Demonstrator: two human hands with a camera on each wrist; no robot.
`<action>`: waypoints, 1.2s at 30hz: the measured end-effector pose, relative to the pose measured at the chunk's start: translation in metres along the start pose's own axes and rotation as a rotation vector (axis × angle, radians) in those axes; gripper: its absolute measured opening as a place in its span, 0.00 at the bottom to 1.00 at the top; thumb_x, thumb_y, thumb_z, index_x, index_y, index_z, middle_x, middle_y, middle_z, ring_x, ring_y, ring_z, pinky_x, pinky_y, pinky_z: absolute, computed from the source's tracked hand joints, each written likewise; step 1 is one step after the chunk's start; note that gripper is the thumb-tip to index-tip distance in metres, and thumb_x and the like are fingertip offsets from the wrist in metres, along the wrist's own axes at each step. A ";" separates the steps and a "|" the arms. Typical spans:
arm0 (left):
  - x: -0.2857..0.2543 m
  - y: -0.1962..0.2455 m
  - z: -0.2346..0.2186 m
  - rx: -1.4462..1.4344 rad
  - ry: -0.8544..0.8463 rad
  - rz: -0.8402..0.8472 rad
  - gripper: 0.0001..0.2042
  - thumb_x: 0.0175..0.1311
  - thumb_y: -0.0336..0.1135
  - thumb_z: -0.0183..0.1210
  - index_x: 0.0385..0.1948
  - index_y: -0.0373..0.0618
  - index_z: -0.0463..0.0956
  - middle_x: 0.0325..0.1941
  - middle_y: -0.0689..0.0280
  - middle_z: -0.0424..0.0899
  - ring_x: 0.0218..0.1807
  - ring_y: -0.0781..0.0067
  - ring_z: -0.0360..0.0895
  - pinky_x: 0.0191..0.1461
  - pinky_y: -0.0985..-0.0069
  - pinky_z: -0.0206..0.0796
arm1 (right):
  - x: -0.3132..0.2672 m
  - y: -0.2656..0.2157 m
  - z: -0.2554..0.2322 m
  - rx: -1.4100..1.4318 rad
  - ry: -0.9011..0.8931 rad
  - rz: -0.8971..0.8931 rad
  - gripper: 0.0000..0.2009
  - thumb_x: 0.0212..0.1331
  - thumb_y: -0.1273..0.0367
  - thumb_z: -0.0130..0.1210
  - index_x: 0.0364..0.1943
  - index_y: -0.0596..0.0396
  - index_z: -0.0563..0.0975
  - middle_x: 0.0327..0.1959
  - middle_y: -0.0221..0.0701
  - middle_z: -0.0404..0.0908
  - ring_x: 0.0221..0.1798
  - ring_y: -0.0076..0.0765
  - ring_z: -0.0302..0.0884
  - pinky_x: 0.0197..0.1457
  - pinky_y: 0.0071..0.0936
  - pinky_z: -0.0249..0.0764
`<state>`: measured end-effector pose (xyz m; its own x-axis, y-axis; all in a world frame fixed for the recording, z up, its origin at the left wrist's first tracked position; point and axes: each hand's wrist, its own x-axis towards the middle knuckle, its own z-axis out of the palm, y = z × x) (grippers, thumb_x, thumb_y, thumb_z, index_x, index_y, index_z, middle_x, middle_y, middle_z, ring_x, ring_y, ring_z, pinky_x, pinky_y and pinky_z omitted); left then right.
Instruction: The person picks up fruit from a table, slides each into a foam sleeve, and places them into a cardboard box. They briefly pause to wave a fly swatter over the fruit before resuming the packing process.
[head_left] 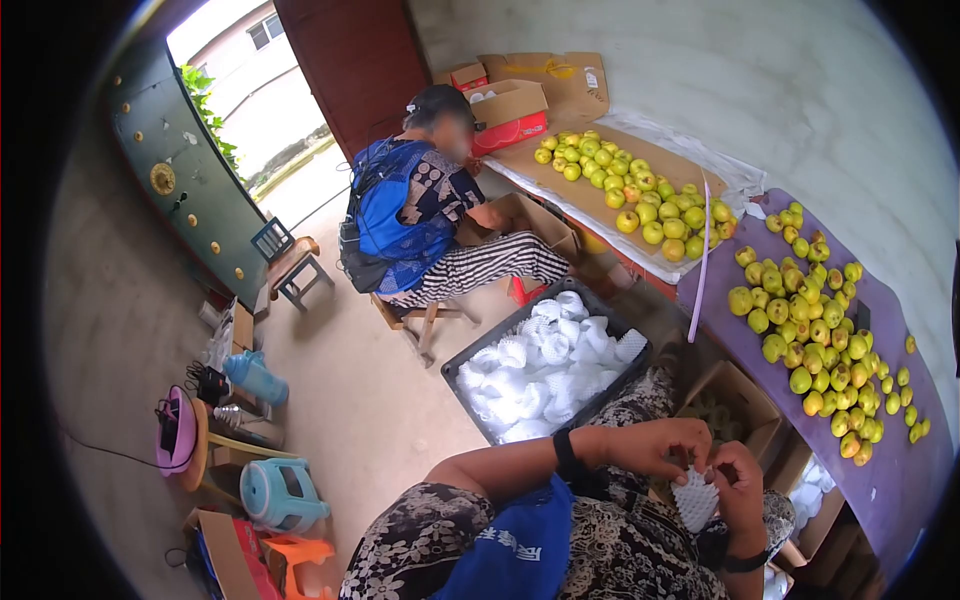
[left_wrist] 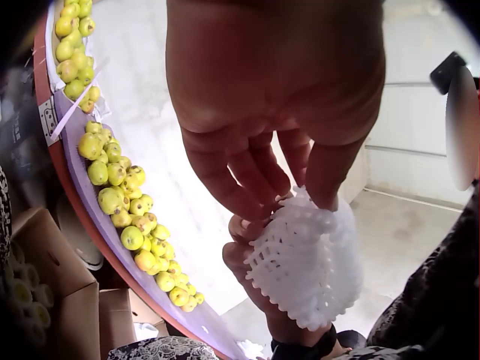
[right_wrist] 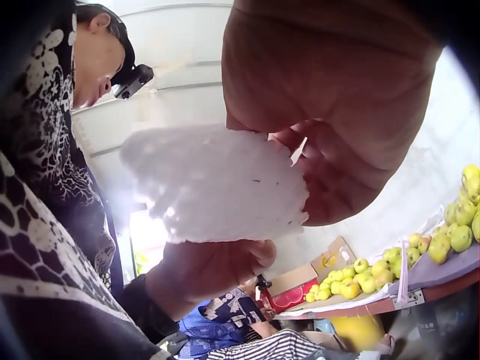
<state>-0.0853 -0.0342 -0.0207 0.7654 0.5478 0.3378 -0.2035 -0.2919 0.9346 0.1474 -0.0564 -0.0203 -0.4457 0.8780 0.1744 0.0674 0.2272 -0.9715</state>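
Observation:
A white foam net sleeve (head_left: 695,498) hangs between both hands over the lap. My left hand (head_left: 662,446) pinches its upper edge with thumb and fingertips. From the other side, my right hand (head_left: 740,485) grips the same edge, its fingertips close to the left ones. Seen from the left wrist, the foam net sleeve (left_wrist: 307,259) hangs below the left hand (left_wrist: 277,105), its knobbly mesh spread out. The right wrist view shows the foam net sleeve (right_wrist: 221,184) broadside, by the curled fingers of the right hand (right_wrist: 337,112). No fruit shows inside it.
Yellow-green apples (head_left: 815,330) lie on a purple cloth (head_left: 900,490) at the right, with more apples (head_left: 650,205) beyond. A black crate (head_left: 640,352) of white foam sleeves stands ahead. Open cardboard boxes (head_left: 735,395) sit beside the knees. Another person (head_left: 420,210) sits on a stool.

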 end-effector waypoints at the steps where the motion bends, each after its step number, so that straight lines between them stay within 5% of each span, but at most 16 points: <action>1: 0.001 -0.004 -0.001 0.072 0.026 0.057 0.11 0.59 0.26 0.62 0.43 0.43 0.74 0.49 0.61 0.72 0.53 0.68 0.72 0.55 0.74 0.68 | -0.001 0.001 -0.002 -0.002 0.007 0.002 0.10 0.48 0.86 0.53 0.33 0.59 0.74 0.37 0.30 0.72 0.39 0.24 0.73 0.42 0.20 0.71; 4: 0.003 -0.007 0.002 0.090 0.128 0.081 0.08 0.60 0.26 0.61 0.38 0.42 0.72 0.46 0.61 0.74 0.53 0.67 0.73 0.54 0.73 0.68 | -0.001 0.006 -0.004 0.059 -0.025 0.102 0.11 0.49 0.85 0.51 0.37 0.59 0.73 0.39 0.29 0.71 0.42 0.24 0.73 0.47 0.20 0.70; 7: 0.004 -0.009 0.004 0.058 0.234 0.055 0.06 0.61 0.24 0.59 0.36 0.41 0.70 0.45 0.60 0.75 0.51 0.66 0.76 0.55 0.72 0.68 | 0.001 0.006 -0.001 0.116 0.072 -0.001 0.15 0.51 0.84 0.49 0.44 0.59 0.72 0.44 0.31 0.70 0.49 0.27 0.72 0.54 0.22 0.69; 10: 0.006 -0.011 0.005 0.271 0.423 -0.026 0.06 0.61 0.21 0.55 0.36 0.41 0.68 0.43 0.59 0.76 0.52 0.65 0.77 0.55 0.71 0.69 | 0.003 0.000 -0.009 0.163 -0.067 -0.070 0.19 0.54 0.80 0.47 0.53 0.60 0.70 0.52 0.34 0.67 0.59 0.32 0.67 0.59 0.26 0.67; 14: 0.015 -0.009 0.010 0.527 0.463 -0.044 0.08 0.57 0.21 0.57 0.35 0.43 0.68 0.39 0.60 0.75 0.45 0.61 0.78 0.46 0.72 0.69 | 0.000 -0.006 -0.001 0.084 -0.006 0.015 0.26 0.51 0.84 0.50 0.58 0.58 0.67 0.53 0.34 0.69 0.58 0.30 0.69 0.56 0.26 0.72; 20: 0.032 -0.007 0.020 0.799 0.521 0.043 0.15 0.59 0.29 0.59 0.48 0.44 0.72 0.40 0.56 0.77 0.41 0.52 0.75 0.44 0.64 0.69 | -0.001 0.001 -0.004 0.135 0.014 0.048 0.30 0.52 0.84 0.51 0.63 0.56 0.63 0.54 0.33 0.70 0.54 0.28 0.73 0.55 0.26 0.74; 24: 0.028 -0.010 0.018 0.802 0.520 -0.059 0.13 0.61 0.29 0.58 0.47 0.42 0.72 0.39 0.56 0.77 0.41 0.55 0.76 0.45 0.67 0.69 | -0.002 0.016 -0.010 0.191 0.061 0.021 0.20 0.53 0.86 0.50 0.51 0.57 0.71 0.43 0.26 0.75 0.46 0.19 0.74 0.47 0.19 0.72; 29: 0.023 -0.017 0.012 0.214 0.705 0.022 0.07 0.71 0.33 0.50 0.42 0.41 0.71 0.37 0.63 0.75 0.39 0.74 0.73 0.48 0.76 0.66 | 0.006 0.017 -0.017 0.281 0.271 0.028 0.10 0.59 0.84 0.50 0.39 0.55 0.71 0.35 0.21 0.73 0.37 0.14 0.70 0.39 0.15 0.67; 33: 0.015 -0.018 0.007 -0.064 0.585 0.050 0.08 0.73 0.34 0.47 0.47 0.43 0.66 0.44 0.66 0.73 0.47 0.78 0.70 0.53 0.76 0.64 | 0.018 0.006 -0.016 0.241 0.378 -0.077 0.09 0.60 0.84 0.49 0.38 0.54 0.70 0.33 0.21 0.71 0.34 0.14 0.68 0.37 0.14 0.65; 34: 0.020 -0.016 0.007 -0.111 0.512 0.141 0.11 0.70 0.30 0.53 0.49 0.43 0.64 0.47 0.66 0.72 0.48 0.79 0.70 0.52 0.77 0.64 | 0.020 0.007 -0.017 0.229 0.372 -0.093 0.08 0.61 0.84 0.49 0.38 0.54 0.70 0.35 0.22 0.72 0.36 0.14 0.70 0.38 0.15 0.66; 36: 0.024 -0.007 0.013 -0.160 0.516 0.071 0.12 0.67 0.27 0.55 0.48 0.43 0.64 0.47 0.67 0.71 0.48 0.79 0.69 0.52 0.78 0.65 | 0.021 0.001 -0.014 0.232 0.360 -0.084 0.08 0.61 0.84 0.49 0.38 0.55 0.70 0.36 0.23 0.72 0.37 0.15 0.70 0.39 0.16 0.68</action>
<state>-0.0578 -0.0289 -0.0204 0.3556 0.8565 0.3740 -0.3647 -0.2413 0.8993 0.1505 -0.0319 -0.0153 -0.0983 0.9609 0.2590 -0.1765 0.2393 -0.9548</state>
